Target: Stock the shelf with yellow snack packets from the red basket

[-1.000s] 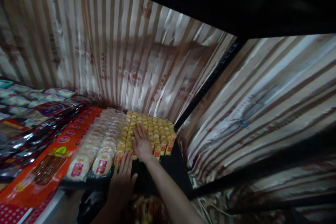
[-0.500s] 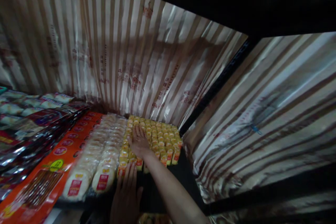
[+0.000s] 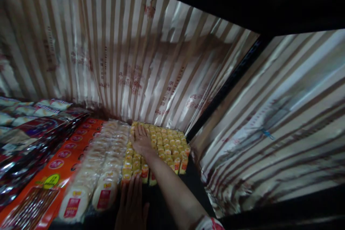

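The right hand hides some yellow packets, their print blurred; the near edge of view cuts off the left hand.

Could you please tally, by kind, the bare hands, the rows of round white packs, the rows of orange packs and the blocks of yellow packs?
Bare hands: 2 (left hand, right hand)
Rows of round white packs: 2
Row of orange packs: 1
Block of yellow packs: 1
Total: 6

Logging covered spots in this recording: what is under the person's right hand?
Yellow packs, set close together in rows, show on both sides of the right hand. Whatever lies directly beneath its palm and fingers is covered and cannot be seen.
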The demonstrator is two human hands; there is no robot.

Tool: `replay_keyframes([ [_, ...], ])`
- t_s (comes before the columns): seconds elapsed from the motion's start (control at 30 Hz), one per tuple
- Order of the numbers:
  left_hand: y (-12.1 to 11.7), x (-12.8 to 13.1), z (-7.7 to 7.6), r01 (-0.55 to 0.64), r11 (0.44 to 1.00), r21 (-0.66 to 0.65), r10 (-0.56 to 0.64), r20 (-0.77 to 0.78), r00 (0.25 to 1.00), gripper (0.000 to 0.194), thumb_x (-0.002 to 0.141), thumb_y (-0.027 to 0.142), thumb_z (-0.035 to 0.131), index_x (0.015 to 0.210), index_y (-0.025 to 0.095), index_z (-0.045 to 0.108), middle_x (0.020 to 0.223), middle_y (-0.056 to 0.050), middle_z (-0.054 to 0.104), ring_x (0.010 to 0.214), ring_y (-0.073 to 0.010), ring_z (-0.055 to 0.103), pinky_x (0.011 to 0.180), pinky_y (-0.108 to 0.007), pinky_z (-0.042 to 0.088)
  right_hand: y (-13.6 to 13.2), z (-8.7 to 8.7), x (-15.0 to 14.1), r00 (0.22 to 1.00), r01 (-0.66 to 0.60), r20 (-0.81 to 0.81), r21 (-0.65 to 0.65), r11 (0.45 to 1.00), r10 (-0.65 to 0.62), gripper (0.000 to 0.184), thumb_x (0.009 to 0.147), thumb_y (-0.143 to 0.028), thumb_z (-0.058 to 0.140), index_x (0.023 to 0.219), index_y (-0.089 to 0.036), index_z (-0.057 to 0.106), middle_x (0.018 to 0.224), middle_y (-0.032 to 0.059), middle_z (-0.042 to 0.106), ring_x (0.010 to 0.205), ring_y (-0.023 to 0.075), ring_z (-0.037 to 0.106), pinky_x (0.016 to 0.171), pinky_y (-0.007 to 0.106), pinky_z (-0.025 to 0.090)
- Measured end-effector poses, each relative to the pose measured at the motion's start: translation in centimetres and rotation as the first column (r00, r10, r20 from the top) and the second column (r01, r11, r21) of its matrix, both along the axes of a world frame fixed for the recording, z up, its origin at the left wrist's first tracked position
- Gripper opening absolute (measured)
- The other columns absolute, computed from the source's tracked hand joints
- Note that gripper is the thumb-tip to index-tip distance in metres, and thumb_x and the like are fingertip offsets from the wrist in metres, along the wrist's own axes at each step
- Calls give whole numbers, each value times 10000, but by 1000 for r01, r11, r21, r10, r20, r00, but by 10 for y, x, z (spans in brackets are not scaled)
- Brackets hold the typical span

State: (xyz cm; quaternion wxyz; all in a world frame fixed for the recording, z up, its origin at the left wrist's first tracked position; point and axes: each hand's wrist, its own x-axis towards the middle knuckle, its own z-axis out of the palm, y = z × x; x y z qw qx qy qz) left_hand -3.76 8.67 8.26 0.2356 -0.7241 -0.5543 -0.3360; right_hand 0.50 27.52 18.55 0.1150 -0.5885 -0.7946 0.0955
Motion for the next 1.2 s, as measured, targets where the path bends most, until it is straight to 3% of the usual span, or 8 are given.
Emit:
replay_keyframes([
  [0.33,3,2,-9,18,1000,-3,-18,49,999,740,783,259,443,1443,83,157,1345,-130,497,1376,-272,214,1158,-480,126,17,-2,-2,999,15,29,-43,999,-14,617,934,-438,214,1419,-60,262,1488,133,215,1393,216,133,1124,419,71],
  [0.5,6,4,-7,18,1000,24,-20,121,992,767,807,364,444,1444,78,126,1433,-133,370,1389,-278,150,1156,-480,101,28,4,-3,995,68,72,-87,994,-62,640,935,-449,172,1426,-41,222,1502,136,166,1397,220,101,1124,417,58],
  [0.63,4,3,-4,18,1000,-12,-17,69,997,759,801,301,459,1441,67,126,1467,-144,286,1385,-283,157,1155,-465,94,35,-4,-4,994,60,97,-93,994,-51,623,937,-434,189,1424,-47,233,1497,137,192,1395,210,114,1127,413,43],
  [0.8,-2,0,3,30,998,-51,-30,7,1000,746,795,250,457,1433,28,138,1399,-188,403,1370,-316,199,1138,-497,129,35,2,-1,999,39,-10,-42,998,-39,628,941,-450,199,1419,-46,247,1495,136,201,1393,231,118,1129,421,72],
  [0.9,-5,-2,6,35,996,-86,-37,-17,999,744,806,251,458,1429,10,131,1354,-211,456,1349,-329,258,1119,-517,176,7,8,15,980,118,-178,191,974,-84,578,953,-392,198,1404,-42,289,1483,147,242,1392,209,126,1127,410,136],
  [0.97,-7,-3,7,42,993,-114,-45,-17,999,739,819,260,447,1433,16,115,1358,-216,450,1337,-333,286,1100,-527,219,-28,2,32,950,203,-297,361,910,-94,540,955,-342,197,1404,-59,293,1476,145,267,1391,197,133,1114,422,196],
  [1.1,-10,-4,8,78,986,-146,-80,-9,997,696,846,228,388,1445,60,75,1402,-209,393,1337,-326,292,1066,-544,277,-113,-38,68,925,287,-366,502,816,-101,486,951,-289,259,1410,-131,295,1486,127,250,1384,223,168,1067,475,284],
  [1.2,-12,-4,7,83,986,-147,-84,-3,996,684,857,215,368,1448,76,54,1438,-215,327,1351,-328,258,1055,-558,290,-154,-72,81,936,330,-293,525,784,-198,489,948,-294,297,1406,-124,305,1491,157,220,1385,276,144,1041,512,292],
])
